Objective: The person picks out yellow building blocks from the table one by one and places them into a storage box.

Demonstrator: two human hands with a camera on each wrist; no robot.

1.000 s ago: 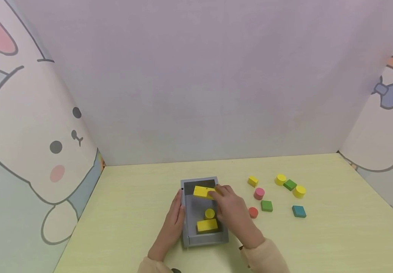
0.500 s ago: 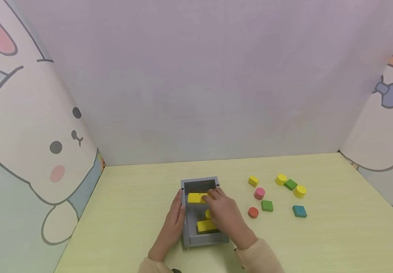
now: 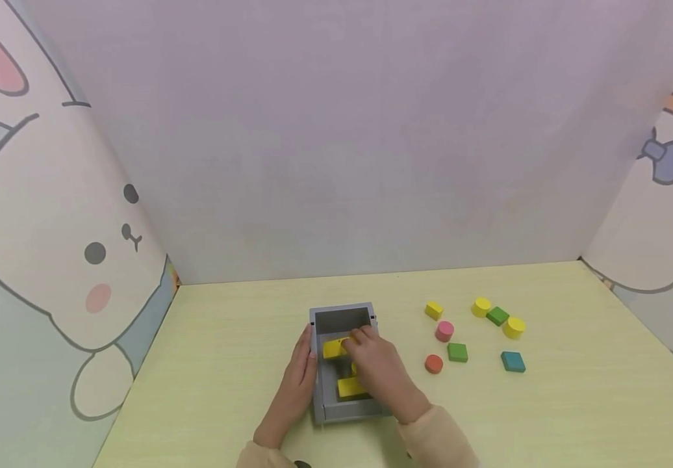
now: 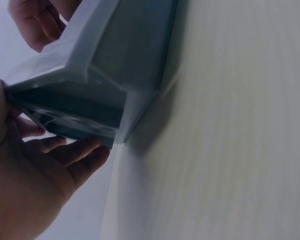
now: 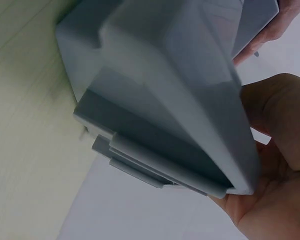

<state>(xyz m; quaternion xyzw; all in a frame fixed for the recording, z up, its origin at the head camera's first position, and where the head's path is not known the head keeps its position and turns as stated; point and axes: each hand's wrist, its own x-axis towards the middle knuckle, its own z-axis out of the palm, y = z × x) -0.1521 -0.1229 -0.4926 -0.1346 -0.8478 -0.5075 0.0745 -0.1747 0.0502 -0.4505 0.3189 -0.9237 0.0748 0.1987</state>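
Note:
A grey open box (image 3: 348, 411) stands on the table in the head view. My left hand (image 3: 294, 389) lies along its left side, fingers straight against the outer wall, also seen with the box wall (image 4: 105, 55) in the left wrist view. Over the inside of the box, my right hand (image 3: 383, 374) pinches the right part of a long yellow block (image 3: 332, 350), its left end showing. Below that lie another yellow block (image 3: 350, 389) and a yellow cylinder (image 3: 355, 368), both partly covered by the right hand. Box walls hide the blocks in both wrist views.
To the box's right lie a small yellow block (image 3: 434, 310), a pink cylinder (image 3: 444, 331), a red disc (image 3: 433, 364), a green block (image 3: 457, 352) and a teal block (image 3: 513, 361). Farther back, two yellow cylinders (image 3: 481, 307) flank another green block (image 3: 497, 316). Walls enclose the table (image 3: 219, 351).
My right hand has moved left and nearer with the yellow block, which now sits lower in the box and tilts slightly. The left hand and the box have stayed in place.

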